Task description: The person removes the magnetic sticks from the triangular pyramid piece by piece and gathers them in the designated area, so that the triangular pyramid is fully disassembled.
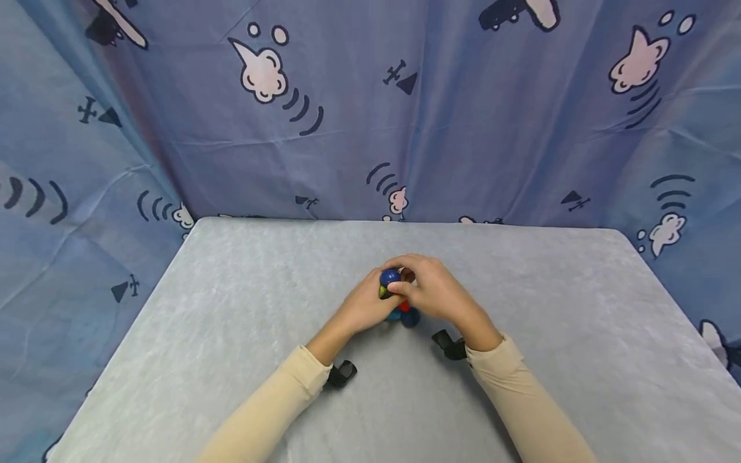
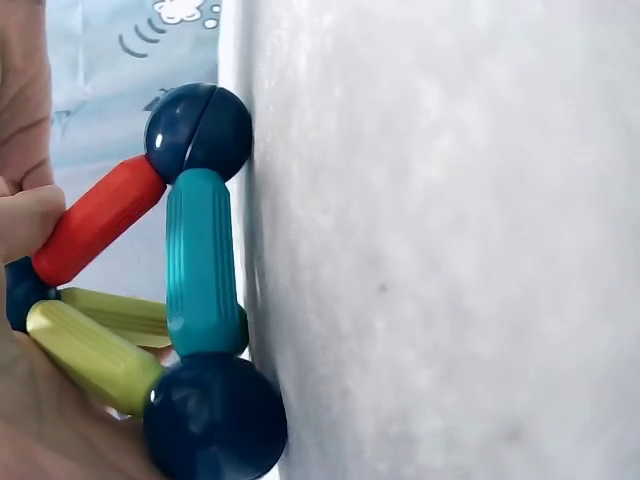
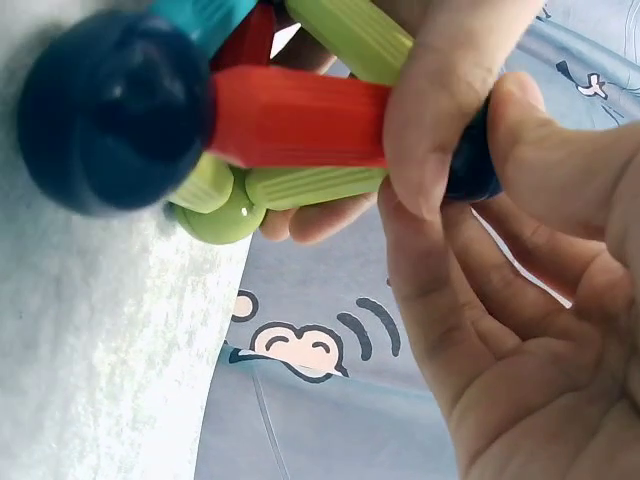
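Observation:
A pyramid-like frame of magnetic rods and balls stands on the table between the hands. Its base shows a teal rod [image 2: 200, 265] with a dark blue ball [image 2: 215, 420] at its end; red rods [image 3: 305, 118] and yellow-green rods [image 2: 95, 355] slope up from the base. A green ball [image 3: 222, 215] sits at another low corner. My left hand [image 1: 366, 303] grips the rods near the top, its thumb over the red rod's upper end. From the right, my right hand [image 1: 439, 290] pinches the blue top ball [image 1: 390, 277] between thumb and fingers.
A pale grey cloth covers the table [image 1: 231, 289]. Behind and beside it hangs a blue patterned curtain [image 1: 347, 116]. Black wrist-camera mounts [image 1: 341, 374] stick out below both wrists, close over the tabletop.

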A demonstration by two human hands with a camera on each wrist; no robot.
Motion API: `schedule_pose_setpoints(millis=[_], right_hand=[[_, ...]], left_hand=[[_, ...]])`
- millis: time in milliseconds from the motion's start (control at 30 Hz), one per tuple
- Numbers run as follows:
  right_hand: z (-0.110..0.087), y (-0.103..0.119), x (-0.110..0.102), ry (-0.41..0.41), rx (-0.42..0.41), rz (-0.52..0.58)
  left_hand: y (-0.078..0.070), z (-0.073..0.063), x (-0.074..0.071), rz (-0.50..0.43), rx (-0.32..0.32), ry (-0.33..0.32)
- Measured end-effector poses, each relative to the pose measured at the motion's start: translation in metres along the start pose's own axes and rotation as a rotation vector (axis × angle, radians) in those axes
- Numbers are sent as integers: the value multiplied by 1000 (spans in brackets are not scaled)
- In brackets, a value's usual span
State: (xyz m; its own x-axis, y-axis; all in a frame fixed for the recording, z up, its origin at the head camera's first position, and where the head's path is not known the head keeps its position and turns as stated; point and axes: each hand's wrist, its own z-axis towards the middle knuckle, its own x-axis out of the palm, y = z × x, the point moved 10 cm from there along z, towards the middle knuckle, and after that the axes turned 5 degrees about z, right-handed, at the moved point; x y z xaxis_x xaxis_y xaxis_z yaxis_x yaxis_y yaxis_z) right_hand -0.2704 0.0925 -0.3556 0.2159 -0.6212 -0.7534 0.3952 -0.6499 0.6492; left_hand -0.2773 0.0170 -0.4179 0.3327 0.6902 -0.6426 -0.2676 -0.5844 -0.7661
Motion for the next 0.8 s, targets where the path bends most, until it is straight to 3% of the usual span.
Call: schedule_pose_setpoints(millis=[167, 500, 800], right_hand=[[-1, 3, -1, 19, -25, 2], [-1, 6, 3, 29, -57, 8], [-2, 6, 5, 53, -79, 9]], left_hand=[[3, -3, 1, -33, -58, 5], [6, -4, 0, -23, -74, -8], [3, -4, 2, -63, 14, 46]])
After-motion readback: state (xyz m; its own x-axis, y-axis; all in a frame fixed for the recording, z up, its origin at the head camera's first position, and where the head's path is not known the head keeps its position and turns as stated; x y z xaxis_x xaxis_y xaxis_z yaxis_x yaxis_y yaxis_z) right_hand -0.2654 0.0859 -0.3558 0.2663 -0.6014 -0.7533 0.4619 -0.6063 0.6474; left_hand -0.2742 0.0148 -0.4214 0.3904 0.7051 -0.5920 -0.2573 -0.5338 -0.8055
